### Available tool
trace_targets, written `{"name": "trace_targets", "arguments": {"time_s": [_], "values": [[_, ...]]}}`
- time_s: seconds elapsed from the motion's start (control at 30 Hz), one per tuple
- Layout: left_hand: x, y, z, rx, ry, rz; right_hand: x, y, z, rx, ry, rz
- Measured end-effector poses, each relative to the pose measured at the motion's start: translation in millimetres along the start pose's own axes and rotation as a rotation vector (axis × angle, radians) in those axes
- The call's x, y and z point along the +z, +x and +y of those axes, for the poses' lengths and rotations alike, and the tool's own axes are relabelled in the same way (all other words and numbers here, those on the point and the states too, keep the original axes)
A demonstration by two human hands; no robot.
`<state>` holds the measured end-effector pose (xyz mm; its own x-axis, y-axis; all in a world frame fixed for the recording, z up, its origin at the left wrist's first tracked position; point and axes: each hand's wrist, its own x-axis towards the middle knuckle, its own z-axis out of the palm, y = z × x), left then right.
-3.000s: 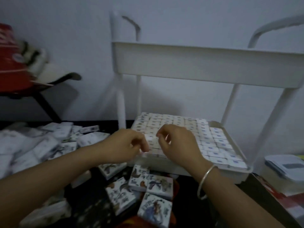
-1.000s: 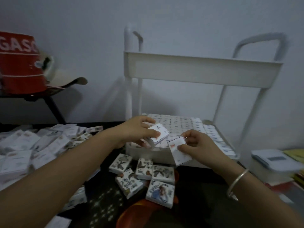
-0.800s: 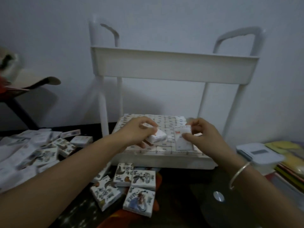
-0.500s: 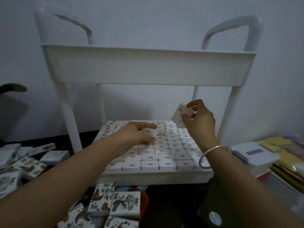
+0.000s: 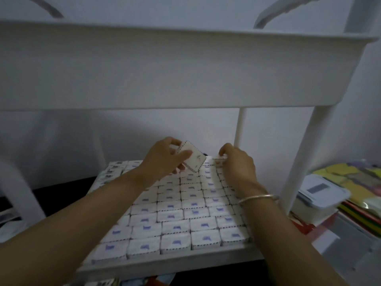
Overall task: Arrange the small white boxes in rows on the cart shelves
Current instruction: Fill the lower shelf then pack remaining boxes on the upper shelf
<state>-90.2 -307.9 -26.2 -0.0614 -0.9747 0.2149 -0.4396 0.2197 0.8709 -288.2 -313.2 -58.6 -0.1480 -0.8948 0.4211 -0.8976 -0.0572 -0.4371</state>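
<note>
The white cart's lower shelf (image 5: 165,265) is packed with several tight rows of small white boxes (image 5: 185,213) with purple marks. My left hand (image 5: 162,159) holds one small white box (image 5: 192,158) tilted in the air above the far rows. My right hand (image 5: 237,164) is at the far right corner of the shelf, its fingers pinching another small white box (image 5: 221,161) that sits down among the back row. The cart's upper shelf (image 5: 165,69) spans the view above both hands.
The cart's right leg (image 5: 303,153) stands beside my right wrist. A lidded white plastic container (image 5: 321,193) and coloured folders (image 5: 360,182) lie to the right. Printed boxes (image 5: 103,282) peek out under the shelf's front edge.
Both hands have reached to the far end of the shelf. My right hand lowered its box into the back right corner; my left hand lifted its box higher. The view moved closer.
</note>
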Motion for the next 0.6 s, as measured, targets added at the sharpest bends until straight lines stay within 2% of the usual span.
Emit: {"name": "trace_targets", "arguments": {"time_s": [0.23, 0.43, 0.6], "values": [[38, 36, -9, 0.068, -0.133, 0.037, 4, -3, 4, 0.063, 0.058, -0.110], [65, 56, -7, 0.147, -0.080, 0.069, 2, -7, 2, 0.036, 0.035, -0.133], [67, 61, -4, 0.266, 0.088, 0.077, 1, -6, 0, 0.031, 0.038, -0.120]]}}
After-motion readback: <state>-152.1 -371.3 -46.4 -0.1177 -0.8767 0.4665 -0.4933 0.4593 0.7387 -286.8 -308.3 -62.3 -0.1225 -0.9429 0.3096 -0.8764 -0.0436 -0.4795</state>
